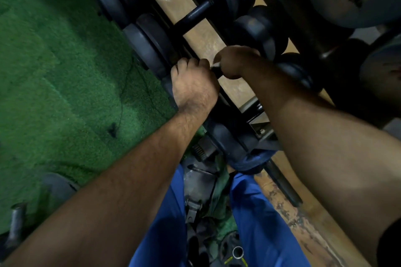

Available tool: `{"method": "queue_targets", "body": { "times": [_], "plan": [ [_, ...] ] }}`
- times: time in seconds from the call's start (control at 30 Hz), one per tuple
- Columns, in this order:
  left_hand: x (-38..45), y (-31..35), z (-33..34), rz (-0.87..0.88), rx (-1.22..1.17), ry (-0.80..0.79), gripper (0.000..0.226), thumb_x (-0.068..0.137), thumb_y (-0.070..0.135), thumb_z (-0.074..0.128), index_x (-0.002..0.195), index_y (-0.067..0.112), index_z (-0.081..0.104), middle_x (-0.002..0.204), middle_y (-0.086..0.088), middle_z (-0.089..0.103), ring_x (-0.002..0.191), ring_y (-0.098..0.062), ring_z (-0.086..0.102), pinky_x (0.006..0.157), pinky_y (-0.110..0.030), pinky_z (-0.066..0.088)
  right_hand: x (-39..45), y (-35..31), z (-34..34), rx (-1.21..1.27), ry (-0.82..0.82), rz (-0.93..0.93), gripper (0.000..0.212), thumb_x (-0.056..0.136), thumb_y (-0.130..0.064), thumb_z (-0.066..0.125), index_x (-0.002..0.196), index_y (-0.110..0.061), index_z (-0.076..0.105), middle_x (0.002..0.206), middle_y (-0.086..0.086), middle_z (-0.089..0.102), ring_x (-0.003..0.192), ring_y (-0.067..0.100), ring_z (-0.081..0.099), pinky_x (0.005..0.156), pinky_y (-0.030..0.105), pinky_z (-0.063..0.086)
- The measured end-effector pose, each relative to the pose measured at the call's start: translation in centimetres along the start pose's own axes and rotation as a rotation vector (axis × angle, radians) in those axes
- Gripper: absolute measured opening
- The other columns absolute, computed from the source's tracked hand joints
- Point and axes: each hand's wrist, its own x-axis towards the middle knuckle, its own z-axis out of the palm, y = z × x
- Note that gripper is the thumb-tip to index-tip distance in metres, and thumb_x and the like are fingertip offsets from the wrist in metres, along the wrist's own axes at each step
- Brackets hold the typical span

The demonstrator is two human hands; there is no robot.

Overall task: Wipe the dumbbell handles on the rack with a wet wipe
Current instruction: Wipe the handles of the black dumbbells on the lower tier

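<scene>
We have both hands on one dumbbell handle (217, 71), which lies across the rack (258, 108) between our fists, only a short dark stretch of it showing. Our right hand (235, 62) is curled round the handle, and a small pale sliver at its thumb side looks like the wet wipe (216, 64), though the blur keeps us from being sure. Our left hand (194, 84) is closed in a fist right beside it, against the near weight plate (145, 47); whether it grips the handle's end or only steadies it we cannot tell.

Just beyond our right hand lies another dumbbell (195, 16), its bare handle untouched, with more farther up the rack. We judge the job to be in progress: this handle is being wiped, and which of the others are already cleaned the view does not show.
</scene>
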Motion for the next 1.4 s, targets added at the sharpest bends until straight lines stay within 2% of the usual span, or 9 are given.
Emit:
{"method": "queue_targets", "body": {
  "times": [0.1,0.27,0.43,0.6,0.77,0.87,1.03,1.17,1.4],
  "plan": [
    [0.2,-0.4,-0.3,-0.008,-0.076,-0.017,0.025,0.092,0.034,0.047,0.100,0.017,0.064,0.105,-0.006,0.065,0.110,-0.031,0.052,0.096,-0.044,0.038,-0.6,-1.4,-0.2,0.050,-0.120,-0.068,0.033,0.098,-0.041,0.050,0.125,-0.026,0.064,0.131,0.011,0.061,0.119,0.037,0.056,0.101,0.048,0.047],
    [-0.7,-2.2,-0.6,0.041,-0.293,0.027,0.021,0.091,0.028,0.053,0.100,0.013,0.064,0.107,-0.008,0.066,0.112,-0.028,0.058,0.097,-0.041,0.042,-0.5,-1.1,0.3,-0.030,0.148,0.222,0.038,0.098,-0.039,0.050,0.128,-0.019,0.062,0.135,0.010,0.056,0.122,0.035,0.056,0.094,0.045,0.045],
    [-1.0,-3.6,0.3,0.008,-0.369,0.059,0.043,0.093,0.034,0.038,0.117,0.008,0.063,0.127,-0.011,0.063,0.121,-0.029,0.056,0.105,-0.043,0.041,-2.7,-2.3,1.2,0.157,0.012,-0.131,0.035,0.097,-0.040,0.045,0.116,-0.020,0.064,0.122,0.010,0.064,0.112,0.040,0.061,0.091,0.043,0.049],
    [-2.3,-3.9,0.3,-0.034,-0.384,0.110,0.050,0.097,0.031,0.032,0.130,0.004,0.059,0.133,-0.015,0.060,0.125,-0.030,0.054,0.110,-0.043,0.038,-2.3,-1.7,1.1,-0.033,0.089,-0.102,0.036,0.102,-0.028,0.037,0.122,-0.016,0.064,0.128,0.011,0.059,0.119,0.034,0.054,0.092,0.042,0.047],
    [-2.2,-3.7,-0.4,-0.064,-0.386,0.089,0.048,0.095,0.027,0.035,0.129,0.003,0.059,0.133,-0.014,0.060,0.128,-0.030,0.052,0.111,-0.043,0.037,-2.0,-1.2,0.9,0.222,-0.057,-0.283,0.042,0.093,-0.046,0.041,0.122,-0.028,0.067,0.128,0.001,0.063,0.116,0.025,0.059,0.094,0.030,0.045],
    [-2.0,-3.3,-0.7,0.016,-0.347,0.108,0.051,0.088,0.024,0.033,0.125,0.002,0.062,0.129,-0.014,0.063,0.127,-0.031,0.053,0.110,-0.046,0.038,-3.1,0.6,2.9,0.363,0.207,-0.168,0.044,0.091,-0.055,0.038,0.124,-0.040,0.063,0.134,-0.013,0.059,0.119,0.017,0.060,0.096,0.031,0.048],
    [-1.1,-2.8,-1.3,0.042,-0.351,0.053,0.041,0.080,0.019,0.039,0.106,0.003,0.065,0.110,-0.015,0.067,0.112,-0.035,0.059,0.101,-0.048,0.044,-5.2,-0.2,7.3,0.534,0.523,-0.117,0.044,0.088,-0.029,0.049,0.130,-0.036,0.060,0.152,-0.011,0.044,0.120,0.020,0.060,0.094,0.035,0.051],
    [-1.1,-2.4,-1.0,0.021,-0.360,0.079,0.038,0.079,0.021,0.040,0.102,0.005,0.066,0.105,-0.015,0.068,0.108,-0.035,0.060,0.097,-0.047,0.046,-4.5,0.1,8.2,0.775,0.722,0.038,0.032,0.091,-0.034,0.062,0.122,-0.029,0.069,0.138,-0.011,0.059,0.116,0.006,0.062,0.089,0.032,0.055],
    [0.2,-1.6,-1.3,0.097,-0.416,0.061,0.036,0.083,0.016,0.050,0.113,0.010,0.068,0.108,-0.011,0.069,0.101,-0.032,0.063,0.086,-0.042,0.052,-4.5,0.4,8.2,1.059,0.847,0.229,0.026,0.085,-0.038,0.065,0.105,-0.023,0.074,0.099,-0.006,0.074,0.083,0.013,0.069,0.072,0.021,0.053]
  ]
}}
